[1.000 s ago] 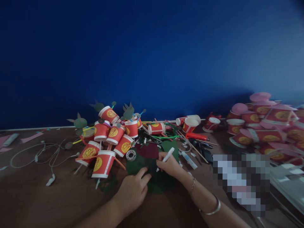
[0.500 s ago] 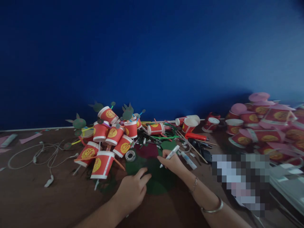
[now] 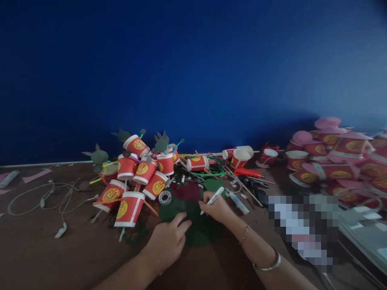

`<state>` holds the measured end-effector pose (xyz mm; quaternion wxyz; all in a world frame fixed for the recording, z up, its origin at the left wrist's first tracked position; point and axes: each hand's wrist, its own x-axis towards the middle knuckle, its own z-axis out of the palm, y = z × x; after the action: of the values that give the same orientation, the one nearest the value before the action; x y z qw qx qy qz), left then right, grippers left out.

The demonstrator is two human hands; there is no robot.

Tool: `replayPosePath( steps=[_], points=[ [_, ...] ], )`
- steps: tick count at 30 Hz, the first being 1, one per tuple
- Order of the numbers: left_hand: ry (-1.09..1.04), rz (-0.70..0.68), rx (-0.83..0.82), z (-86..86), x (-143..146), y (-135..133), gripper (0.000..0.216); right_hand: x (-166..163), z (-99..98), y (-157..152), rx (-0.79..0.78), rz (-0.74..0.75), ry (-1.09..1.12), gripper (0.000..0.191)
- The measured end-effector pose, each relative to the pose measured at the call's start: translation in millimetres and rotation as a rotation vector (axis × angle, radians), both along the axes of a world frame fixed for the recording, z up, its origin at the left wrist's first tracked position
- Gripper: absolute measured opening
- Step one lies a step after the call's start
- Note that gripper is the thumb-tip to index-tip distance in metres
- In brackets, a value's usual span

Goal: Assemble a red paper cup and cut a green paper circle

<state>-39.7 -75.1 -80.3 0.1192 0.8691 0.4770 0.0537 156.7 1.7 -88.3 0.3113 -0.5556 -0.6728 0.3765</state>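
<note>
Bare left hand (image 3: 169,237) covers part of the dark green paper sheet (image 3: 201,233); both forearms run off the bottom edge. Fingers of the bare right hand (image 3: 219,210) hide part of the white marker pen (image 3: 215,196). Can't tell if its tip touches the sheet; lettering on it too small to read. Pixelated patch (image 3: 302,229) masks whatever's under it. Pile of red-and-pink paper cups (image 3: 352,146) is soft, cut by the right edge.
</note>
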Motion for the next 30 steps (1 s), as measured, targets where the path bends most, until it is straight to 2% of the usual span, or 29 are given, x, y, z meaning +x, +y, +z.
replayPosePath(
  steps=[19, 30],
  points=[
    [0.001, 0.004, -0.018, 2.8, -1.0, -0.1, 0.045, -1.9, -0.4, 0.8, 0.065, -0.028, 0.040, 0.025],
    [0.015, 0.003, -0.013, 2.8, -0.3, 0.2, 0.045, 0.9, -2.8, 3.5, 0.024, -0.028, -0.020, 0.023]
  ],
)
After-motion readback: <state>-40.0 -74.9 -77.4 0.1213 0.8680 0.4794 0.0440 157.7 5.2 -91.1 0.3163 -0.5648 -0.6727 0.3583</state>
